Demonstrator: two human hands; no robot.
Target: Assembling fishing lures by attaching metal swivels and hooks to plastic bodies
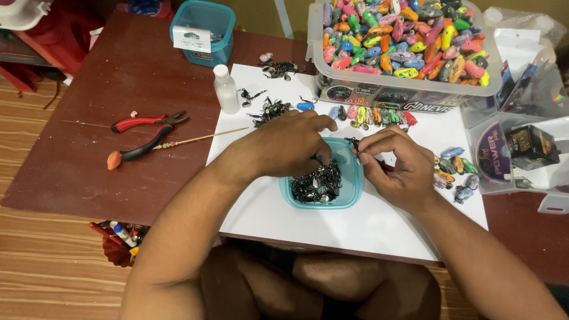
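A small teal tub [352, 189] full of dark metal hooks and fittings [317, 184] sits on a white board [267, 207]. My left hand [290, 142] reaches into the tub, fingertips down among the fittings. My right hand [397, 166] hovers at the tub's right rim, pinching a small dark fitting [354, 143] between thumb and forefinger. Whether the left fingers hold a piece is hidden.
A clear bin [409, 89] heaped with colourful lure bodies stands at the back right. Loose lure bodies [370, 114] and hook clusters [269, 109] lie on the board, with a white bottle [226, 89], red-handled pliers [145, 133], a thin stick [201, 139], a teal box [203, 32] and packaged goods [521, 148].
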